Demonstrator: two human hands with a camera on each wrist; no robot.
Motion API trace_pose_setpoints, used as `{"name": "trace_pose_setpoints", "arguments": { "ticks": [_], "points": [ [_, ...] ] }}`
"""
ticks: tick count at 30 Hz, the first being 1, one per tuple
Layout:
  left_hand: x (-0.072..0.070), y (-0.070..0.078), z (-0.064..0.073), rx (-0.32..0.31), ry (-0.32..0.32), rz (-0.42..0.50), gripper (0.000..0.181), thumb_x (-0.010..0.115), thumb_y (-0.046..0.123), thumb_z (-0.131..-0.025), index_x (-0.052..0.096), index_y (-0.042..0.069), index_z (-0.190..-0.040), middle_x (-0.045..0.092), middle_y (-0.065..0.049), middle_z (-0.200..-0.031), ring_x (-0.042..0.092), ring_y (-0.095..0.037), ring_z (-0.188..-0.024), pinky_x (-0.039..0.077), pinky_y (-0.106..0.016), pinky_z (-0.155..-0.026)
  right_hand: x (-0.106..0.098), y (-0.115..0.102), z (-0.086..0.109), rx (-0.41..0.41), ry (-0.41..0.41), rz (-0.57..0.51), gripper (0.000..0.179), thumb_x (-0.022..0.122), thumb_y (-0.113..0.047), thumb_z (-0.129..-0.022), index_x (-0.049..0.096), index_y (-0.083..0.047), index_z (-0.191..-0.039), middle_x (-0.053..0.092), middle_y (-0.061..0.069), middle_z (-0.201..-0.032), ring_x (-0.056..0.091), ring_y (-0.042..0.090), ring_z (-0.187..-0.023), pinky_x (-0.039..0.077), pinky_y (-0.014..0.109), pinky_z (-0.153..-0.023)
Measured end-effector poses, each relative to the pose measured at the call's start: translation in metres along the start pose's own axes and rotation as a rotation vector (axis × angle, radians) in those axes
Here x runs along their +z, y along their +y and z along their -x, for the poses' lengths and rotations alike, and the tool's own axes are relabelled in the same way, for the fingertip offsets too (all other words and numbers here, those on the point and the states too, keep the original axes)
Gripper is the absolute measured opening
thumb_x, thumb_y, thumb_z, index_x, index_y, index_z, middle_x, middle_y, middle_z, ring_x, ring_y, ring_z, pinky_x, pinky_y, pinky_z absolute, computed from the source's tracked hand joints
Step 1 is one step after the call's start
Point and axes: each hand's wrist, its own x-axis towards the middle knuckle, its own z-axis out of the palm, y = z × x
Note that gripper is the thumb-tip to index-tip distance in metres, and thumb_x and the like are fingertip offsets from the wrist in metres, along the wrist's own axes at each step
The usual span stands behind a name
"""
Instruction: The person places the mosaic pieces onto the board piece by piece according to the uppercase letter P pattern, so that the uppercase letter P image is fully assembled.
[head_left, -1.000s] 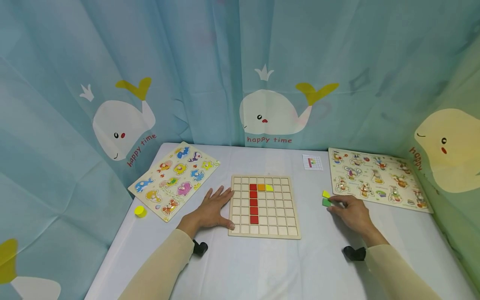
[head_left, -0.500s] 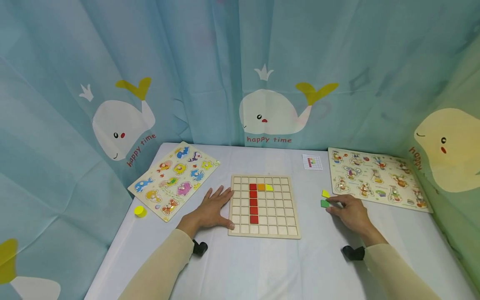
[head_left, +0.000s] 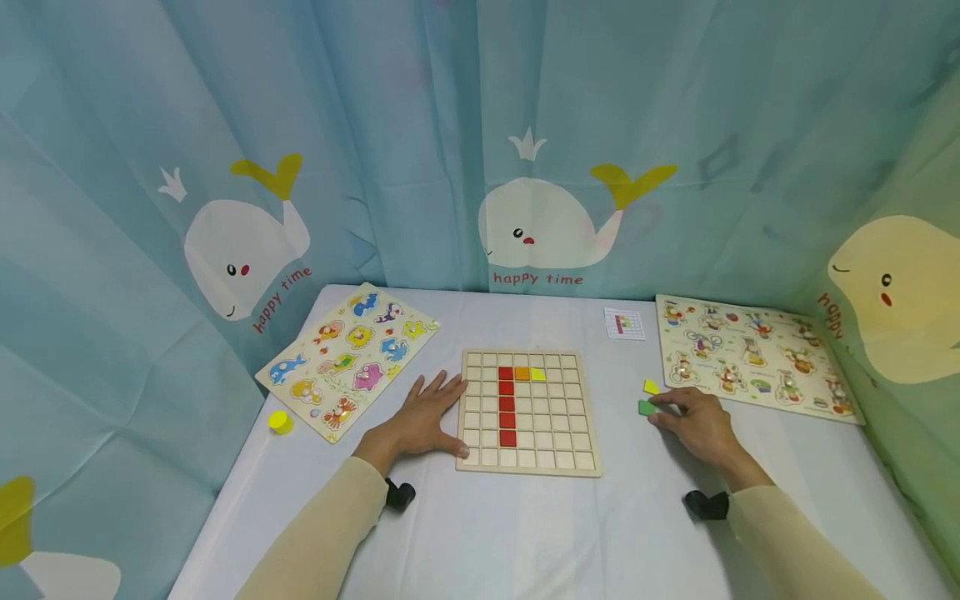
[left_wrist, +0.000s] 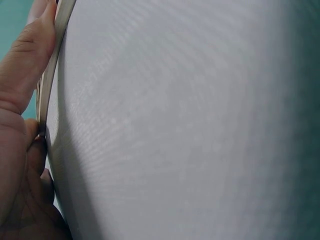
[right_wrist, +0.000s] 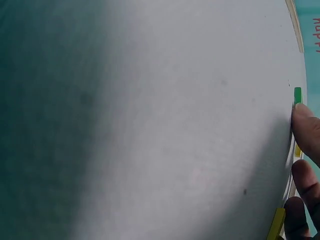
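A wooden grid board (head_left: pixel 532 472) lies mid-table, with a column of several red tiles (head_left: pixel 507 404), one orange tile (head_left: pixel 522 374) and one yellow tile (head_left: pixel 538 375) in its cells. My left hand (head_left: pixel 420 419), fingers spread, rests at its left side, thumb on the lower left corner; the left wrist view shows the thumb (left_wrist: pixel 31 55) along the board's edge. To the right, my right hand (head_left: pixel 697 423) pinches a green square tile (head_left: pixel 646 407) at its right edge. Just behind lies a loose yellow tile (head_left: pixel 650 387). In the right wrist view, another yellow piece (right_wrist: pixel 276 224) shows beside the fingers.
A sea-animal peg puzzle (head_left: pixel 352 358) lies back left, with a yellow cylinder (head_left: pixel 281 422) in front. Back right are a second picture puzzle (head_left: pixel 757 358), near my right hand, and a small printed grid card (head_left: pixel 633 327). A whale-print curtain (head_left: pixel 435 167) encloses the table.
My right hand and the green tile have shifted slightly left and toward me. The left hand and the board stay in place.
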Motion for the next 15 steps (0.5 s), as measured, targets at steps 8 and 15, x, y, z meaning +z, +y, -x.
{"name": "trace_pose_setpoints", "arguments": {
  "ticks": [8, 15],
  "points": [
    [0.001, -0.001, 0.0, -0.003, 0.0, -0.002, 0.121, 0.088, 0.06, -0.076, 0.023, 0.02, -0.17, 0.017, 0.002, -0.178, 0.0, -0.021, -0.166, -0.009, -0.047, -0.134, -0.002, -0.005, -0.001, 0.008, 0.004, -0.046, 0.037, 0.077, -0.019, -0.096, 0.072, -0.001, -0.128, 0.061, 0.031, -0.14, 0.047, 0.055, -0.133, 0.038, 0.073, -0.105],
    [0.0, -0.001, -0.001, 0.0, 0.005, -0.001, 0.121, 0.088, 0.06, -0.076, 0.024, 0.02, -0.17, 0.018, 0.002, -0.178, 0.001, -0.022, -0.166, -0.008, -0.049, -0.134, 0.003, -0.017, 0.0, -0.005, 0.077, -0.07, 0.034, 0.074, -0.016, -0.099, 0.071, -0.002, -0.13, 0.074, 0.024, -0.119, 0.069, 0.041, -0.109, 0.055, 0.026, -0.076]
  ]
}}
